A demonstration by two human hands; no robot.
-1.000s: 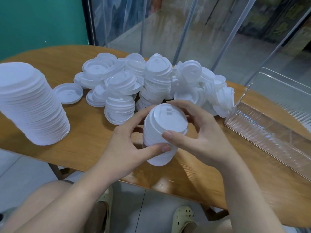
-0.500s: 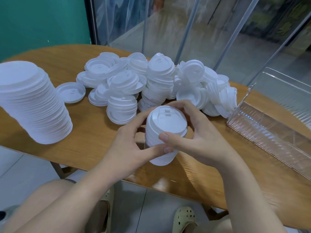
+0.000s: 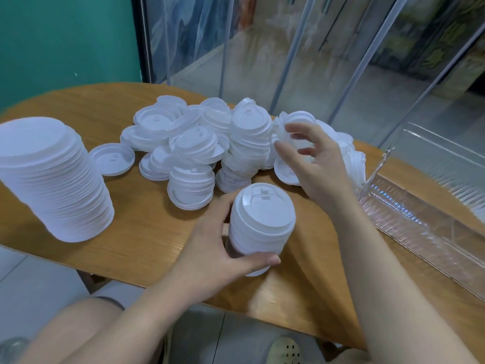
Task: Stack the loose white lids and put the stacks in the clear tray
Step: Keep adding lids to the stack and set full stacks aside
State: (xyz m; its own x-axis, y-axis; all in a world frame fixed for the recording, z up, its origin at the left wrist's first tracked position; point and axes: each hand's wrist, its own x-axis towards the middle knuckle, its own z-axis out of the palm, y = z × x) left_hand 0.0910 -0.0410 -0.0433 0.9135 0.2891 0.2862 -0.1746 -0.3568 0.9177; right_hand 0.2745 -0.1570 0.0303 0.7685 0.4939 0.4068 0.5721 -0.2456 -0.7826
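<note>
The short stack of white round plastic lids [image 3: 261,222] stood near the front edge of the round wooden table [image 3: 147,232], just below the middle of the view, with its top lid facing up. The left hand [image 3: 210,253] held this stack from its 8 o'clock side: the thumb lay curled across the lower front and the other fingers went around the back. At 1 o'clock from the stack, the right hand [image 3: 315,164] was above the heap, with fingers spread and a little bent, and it held nothing; whether the fingertips touched a lid I could not tell. The heap of loose white plastic lids [image 3: 210,145] lay at 12 o'clock from the held stack, some lids nested in small piles and some tilted. One single white lid [image 3: 112,158] lay upside down at 10 o'clock, just beside the heap. Farther out, at 9 o'clock, a tall stack of wide white lids [image 3: 52,179] stood on the table and leaned slightly. The clear rectangular plastic tray [image 3: 430,232] stood at 3 o'clock on the table, its near end close to the heap.
</note>
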